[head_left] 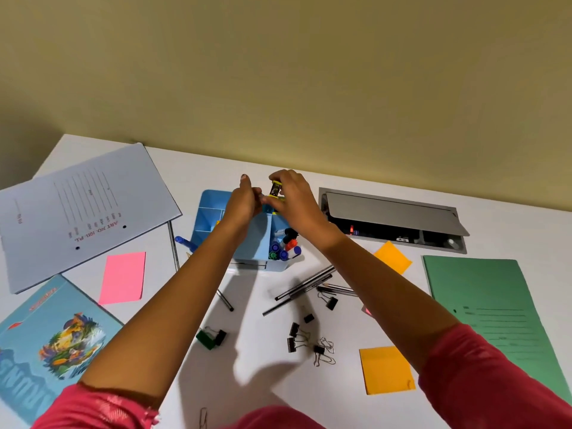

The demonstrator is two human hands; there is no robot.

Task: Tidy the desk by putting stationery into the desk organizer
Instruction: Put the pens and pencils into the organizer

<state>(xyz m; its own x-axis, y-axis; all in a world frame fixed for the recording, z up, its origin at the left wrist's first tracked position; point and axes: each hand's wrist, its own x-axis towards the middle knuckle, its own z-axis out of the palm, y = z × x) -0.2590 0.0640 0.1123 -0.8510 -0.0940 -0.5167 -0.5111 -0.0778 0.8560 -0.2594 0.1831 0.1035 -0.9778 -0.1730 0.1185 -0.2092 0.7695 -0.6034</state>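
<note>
Both arms are reaching over the blue organizer. The right hand is pinching a yellow-and-black item. The left hand is curling beside it, thumb raised, and I cannot tell whether it is holding anything.

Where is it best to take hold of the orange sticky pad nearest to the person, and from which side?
Pinch the orange sticky pad at its near right corner, which seems to curl up off the desk; the rest lies flat. Come from the right, probably.

Smooth blue plastic organizer; matt white desk; brushed grey metal hatch.
</note>
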